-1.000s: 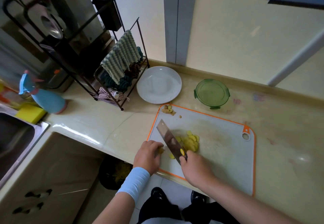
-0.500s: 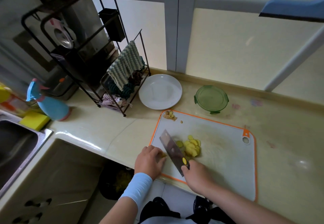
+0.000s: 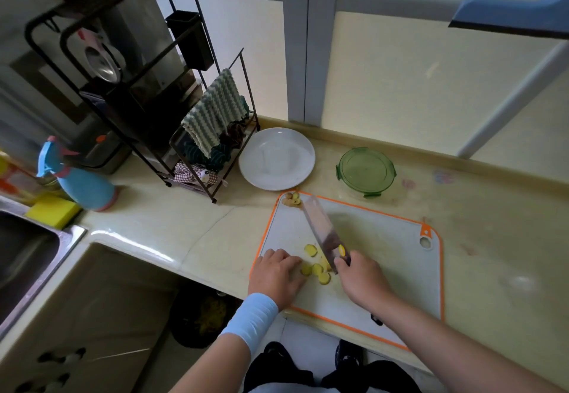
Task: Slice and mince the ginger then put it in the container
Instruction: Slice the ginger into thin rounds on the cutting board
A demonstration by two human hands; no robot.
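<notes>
Head, ginger slices (image 3: 317, 269) between left hand (image 3: 274, 275), right hand (image 3: 363, 282) gripping knife (image 3: 321, 228)

Resting the left hand (image 3: 277, 272) knuckles-up, fingers (image 3: 288, 258) bent under, wrist sleeved in pale blue. Gripping the knife (image 3: 323, 232) in the right hand (image 3: 361, 282), forearm angled from near right.

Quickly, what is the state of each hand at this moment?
Left hand: rests on the cutting board beside the ginger slices; whether it holds anything cannot be told.
Right hand: grips the knife.
</notes>
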